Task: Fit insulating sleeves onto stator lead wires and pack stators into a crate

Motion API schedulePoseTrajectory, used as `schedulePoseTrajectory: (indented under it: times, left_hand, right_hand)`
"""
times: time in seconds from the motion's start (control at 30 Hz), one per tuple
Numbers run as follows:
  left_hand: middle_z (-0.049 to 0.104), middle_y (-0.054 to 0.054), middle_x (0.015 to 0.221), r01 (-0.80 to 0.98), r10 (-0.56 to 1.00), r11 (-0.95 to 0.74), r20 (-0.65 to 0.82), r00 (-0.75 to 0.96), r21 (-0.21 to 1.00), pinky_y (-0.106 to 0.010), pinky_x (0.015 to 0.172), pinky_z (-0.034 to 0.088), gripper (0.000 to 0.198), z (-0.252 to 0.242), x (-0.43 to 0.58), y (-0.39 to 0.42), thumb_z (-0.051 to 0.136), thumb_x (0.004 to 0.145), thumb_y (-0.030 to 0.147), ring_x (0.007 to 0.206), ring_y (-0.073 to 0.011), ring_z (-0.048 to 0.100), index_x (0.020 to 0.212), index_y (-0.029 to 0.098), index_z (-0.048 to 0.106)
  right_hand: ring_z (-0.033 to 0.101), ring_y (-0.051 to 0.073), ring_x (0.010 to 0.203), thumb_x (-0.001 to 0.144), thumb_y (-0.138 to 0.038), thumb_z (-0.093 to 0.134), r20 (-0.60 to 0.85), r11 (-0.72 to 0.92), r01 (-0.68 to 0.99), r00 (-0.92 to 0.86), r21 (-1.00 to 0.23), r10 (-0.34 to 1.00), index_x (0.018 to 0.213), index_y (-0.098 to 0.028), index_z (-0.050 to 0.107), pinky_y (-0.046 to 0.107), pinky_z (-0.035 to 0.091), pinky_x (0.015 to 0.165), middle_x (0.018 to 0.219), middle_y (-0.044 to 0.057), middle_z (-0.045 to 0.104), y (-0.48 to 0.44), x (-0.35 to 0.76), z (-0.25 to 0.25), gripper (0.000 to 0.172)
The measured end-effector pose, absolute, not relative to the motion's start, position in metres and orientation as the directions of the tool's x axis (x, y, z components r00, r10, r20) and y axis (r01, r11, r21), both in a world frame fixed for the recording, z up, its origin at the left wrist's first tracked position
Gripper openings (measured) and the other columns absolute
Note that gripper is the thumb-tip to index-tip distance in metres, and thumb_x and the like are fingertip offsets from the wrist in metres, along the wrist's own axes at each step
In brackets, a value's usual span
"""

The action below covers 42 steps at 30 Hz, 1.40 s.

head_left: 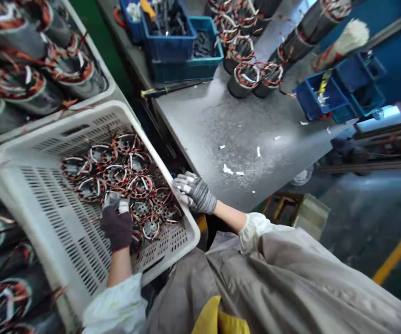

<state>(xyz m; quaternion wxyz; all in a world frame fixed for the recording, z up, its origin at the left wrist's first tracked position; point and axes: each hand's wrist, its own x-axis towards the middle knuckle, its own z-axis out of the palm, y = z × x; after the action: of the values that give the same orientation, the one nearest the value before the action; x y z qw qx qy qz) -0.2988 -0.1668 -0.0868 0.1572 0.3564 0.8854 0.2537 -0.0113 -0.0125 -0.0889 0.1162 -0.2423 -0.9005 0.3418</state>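
Observation:
Inside a white slatted plastic crate stand several motor stators with copper-orange windings and white ties. Reaching into the crate, my left hand wears a dark glove with pale fingertips. Its fingers are closed at the top of one stator among the group and partly cover it. My right hand, in a grey striped glove, has its fingers bent over the crate's right rim, beside the table corner.
A metal table carries white scraps, a yellow-handled screwdriver, blue bins and more stators. At the upper left, another crate holds larger stators. A wooden stool stands under the table's near edge.

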Motion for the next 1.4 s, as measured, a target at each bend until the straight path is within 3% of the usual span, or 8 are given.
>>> schedulePoseTrajectory:
  times: [0.1,0.27,0.5,0.7,0.8,0.9,1.17,1.4]
  left_hand:
    - [0.077,-0.007,0.157,0.590,0.806,0.402,0.035,-0.591,0.700,-0.068,0.132,0.052,0.046,-0.064,-0.207,-0.097,0.050,0.112,0.054,0.153,-0.0391,0.068,0.148,0.031,0.066]
    - [0.067,-0.031,0.164,0.610,0.917,0.350,-0.128,-0.377,0.710,-0.058,0.138,0.048,0.049,-0.090,-0.030,0.063,0.052,0.116,0.025,0.159,-0.0377,0.064,0.157,0.001,0.062]
    - [0.067,-0.019,0.169,0.717,0.989,-0.005,-0.104,0.108,0.697,-0.048,0.141,0.037,0.049,-0.092,0.153,0.236,0.037,0.124,0.027,0.164,-0.0259,0.059,0.146,0.007,0.076]
    - [0.049,-0.010,0.187,0.877,0.960,-0.217,0.257,0.112,0.428,-0.049,0.153,0.010,0.056,-0.026,0.135,0.305,0.039,0.123,0.029,0.181,-0.0223,0.033,0.176,0.018,0.054]
    - [0.044,-0.011,0.190,0.936,0.972,-0.041,0.230,-0.043,0.350,-0.053,0.153,0.005,0.062,-0.005,0.084,0.346,0.040,0.124,0.037,0.183,-0.0253,0.026,0.180,0.013,0.046]
    - [0.054,-0.019,0.182,0.965,1.000,-0.008,-0.019,0.013,0.261,-0.062,0.151,0.009,0.069,-0.006,0.049,0.378,0.054,0.119,0.044,0.177,-0.0334,0.036,0.177,0.007,0.048]
    - [0.073,-0.024,0.157,0.986,0.985,-0.125,-0.109,0.137,0.111,-0.057,0.151,0.007,0.058,-0.011,0.035,0.306,0.068,0.112,0.038,0.152,-0.0346,0.062,0.158,0.003,0.065]
    - [0.086,-0.025,0.120,0.993,0.934,0.007,-0.354,0.036,0.121,-0.064,0.129,0.050,0.046,-0.016,0.021,0.116,0.078,0.104,0.053,0.145,-0.0490,0.069,0.117,0.010,0.086]
  right_hand:
    - [0.061,0.036,0.159,0.114,-0.041,0.060,-0.022,0.601,0.423,-0.829,-0.678,0.559,0.149,-0.019,0.079,0.066,0.044,0.138,0.160,0.020,0.074,0.006,0.064,-0.107,0.045]
    - [0.062,0.035,0.156,0.109,-0.047,0.070,-0.109,0.587,0.433,-0.857,-0.684,0.504,0.135,-0.034,0.086,0.064,0.044,0.139,0.148,0.010,0.081,0.060,0.147,-0.117,0.034]
    - [0.055,0.036,0.161,0.103,-0.034,0.071,-0.225,0.328,0.862,-0.433,-0.387,0.873,0.152,-0.014,0.076,0.066,0.021,0.147,0.170,0.021,0.065,0.255,0.308,-0.104,0.054]
    - [0.059,0.041,0.157,0.110,-0.026,0.049,0.191,-0.008,0.905,0.098,-0.426,0.977,0.159,-0.010,0.069,0.068,0.040,0.135,0.167,0.023,0.066,0.359,0.362,-0.040,0.055]
    - [0.062,0.032,0.153,0.112,-0.025,0.046,0.296,0.194,0.874,-0.061,-0.444,0.953,0.157,-0.013,0.070,0.053,0.042,0.137,0.163,0.017,0.070,0.385,0.319,-0.006,0.052]
    - [0.059,0.031,0.152,0.113,-0.029,0.052,0.091,0.323,0.861,-0.313,-0.393,0.945,0.162,-0.005,0.062,0.054,0.036,0.140,0.165,0.021,0.067,0.414,0.255,0.003,0.056]
    - [0.049,0.037,0.158,0.105,-0.042,0.068,-0.018,0.302,0.867,-0.336,-0.395,0.942,0.172,0.001,0.048,0.062,0.025,0.143,0.170,0.028,0.061,0.408,0.216,-0.050,0.082]
    - [0.058,0.047,0.154,0.100,-0.055,0.077,-0.053,0.439,0.838,-0.479,-0.323,0.876,0.151,-0.012,0.076,0.061,0.038,0.137,0.163,0.027,0.069,0.229,0.255,-0.053,0.066]
